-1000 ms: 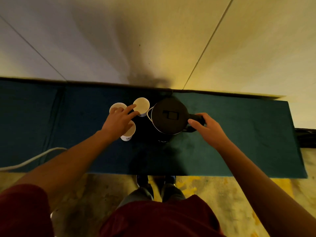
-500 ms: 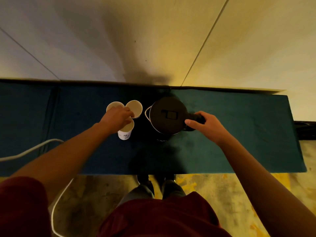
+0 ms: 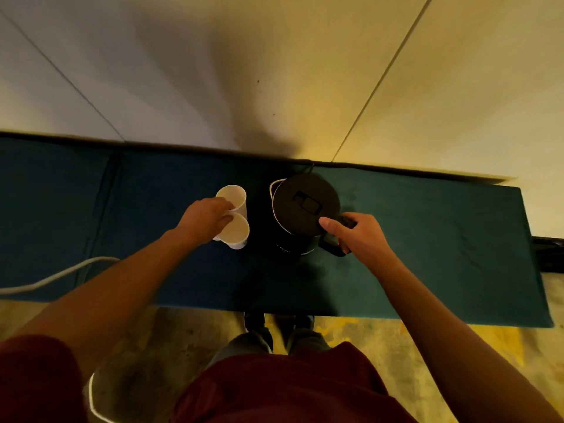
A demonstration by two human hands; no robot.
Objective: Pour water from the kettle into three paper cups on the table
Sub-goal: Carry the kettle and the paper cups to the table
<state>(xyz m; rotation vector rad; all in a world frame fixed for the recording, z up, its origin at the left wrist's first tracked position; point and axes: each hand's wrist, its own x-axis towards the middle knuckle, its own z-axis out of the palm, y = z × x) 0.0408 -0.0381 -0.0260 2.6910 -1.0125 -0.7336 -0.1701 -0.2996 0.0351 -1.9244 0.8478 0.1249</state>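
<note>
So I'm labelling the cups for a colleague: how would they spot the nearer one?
On the dark green table, look left of the black kettle. Two paper cups show there; the nearer cup sits closest to the person, against the left hand.

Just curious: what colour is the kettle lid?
Black, seen from the head camera: the kettle lid.

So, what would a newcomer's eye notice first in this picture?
Probably the black kettle in the middle of the teal table, with the right hand gripping its handle. Next, the pale paper cups just left of it, where the left hand holds the near one. A white cable trails off the left edge.
</note>
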